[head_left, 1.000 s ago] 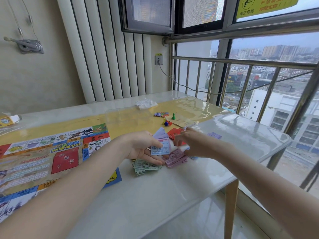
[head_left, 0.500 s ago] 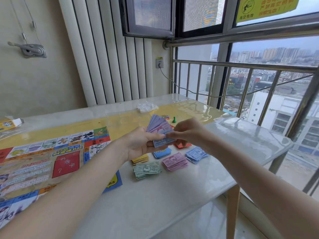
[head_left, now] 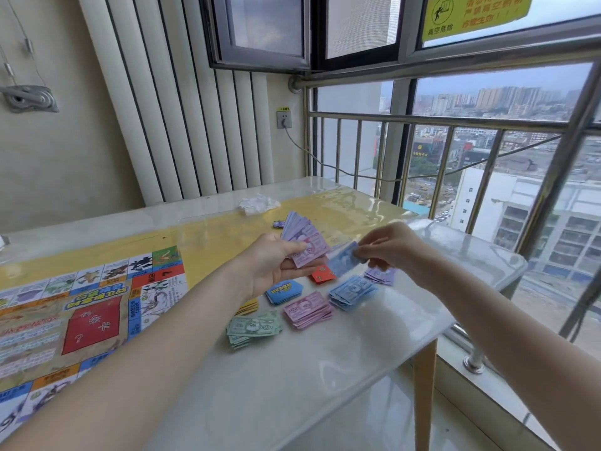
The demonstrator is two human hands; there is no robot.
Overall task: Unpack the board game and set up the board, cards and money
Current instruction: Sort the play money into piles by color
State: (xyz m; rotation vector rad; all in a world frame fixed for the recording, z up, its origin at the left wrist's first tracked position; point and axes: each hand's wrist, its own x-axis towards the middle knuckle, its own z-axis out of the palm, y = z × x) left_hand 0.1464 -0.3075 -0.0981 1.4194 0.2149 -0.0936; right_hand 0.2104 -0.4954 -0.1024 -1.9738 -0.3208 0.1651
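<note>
My left hand (head_left: 271, 265) holds a fanned stack of play money (head_left: 304, 237) above the table, a pink note on top. My right hand (head_left: 395, 249) pinches a single blue note (head_left: 343, 260) just right of the stack. Below them on the table lie sorted piles: green notes (head_left: 253, 327), pink notes (head_left: 307, 310), blue notes (head_left: 352, 291) and purple notes (head_left: 380, 275). A blue card deck (head_left: 283, 291), a red card deck (head_left: 322, 274) and a yellow deck (head_left: 248, 306) lie beside them. The game board (head_left: 74, 317) lies unfolded at the left.
The table (head_left: 292, 385) has its right edge close to a metal railing (head_left: 448, 164) and window. A crumpled plastic wrapper (head_left: 258, 203) lies at the far side. A radiator (head_left: 182, 109) stands behind. A cable hangs from the wall socket (head_left: 284, 119).
Both hands rose from the table with the money stack. My right hand has drawn a blue note off the stack and moved it to the right.
</note>
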